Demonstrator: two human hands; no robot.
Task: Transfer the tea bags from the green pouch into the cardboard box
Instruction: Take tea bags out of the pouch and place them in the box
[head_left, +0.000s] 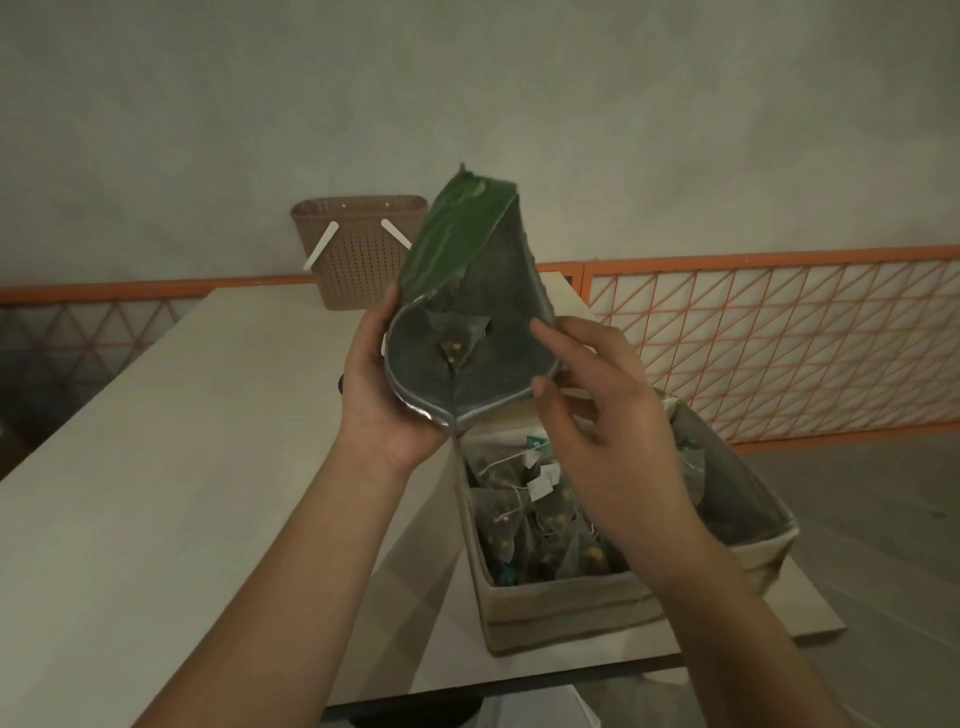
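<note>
The green pouch (457, 244) is tipped with its open mouth toward me, above the near end of the cardboard box (566, 618). My left hand (379, 395) grips the pouch's left side and lower rim. My right hand (597, 410) pinches the right rim of the mouth between thumb and forefinger. Inside the silver lining one pyramid tea bag (457, 345) is visible. The box below holds several tea bags (524, 499) with white tags and strings; my right hand and forearm hide part of its inside.
The box stands at the right end of a pale wooden table (156, 467), close to its edge. A brown perforated basket (358, 249) with white handles sits at the table's far end. An orange lattice railing (779, 322) runs behind.
</note>
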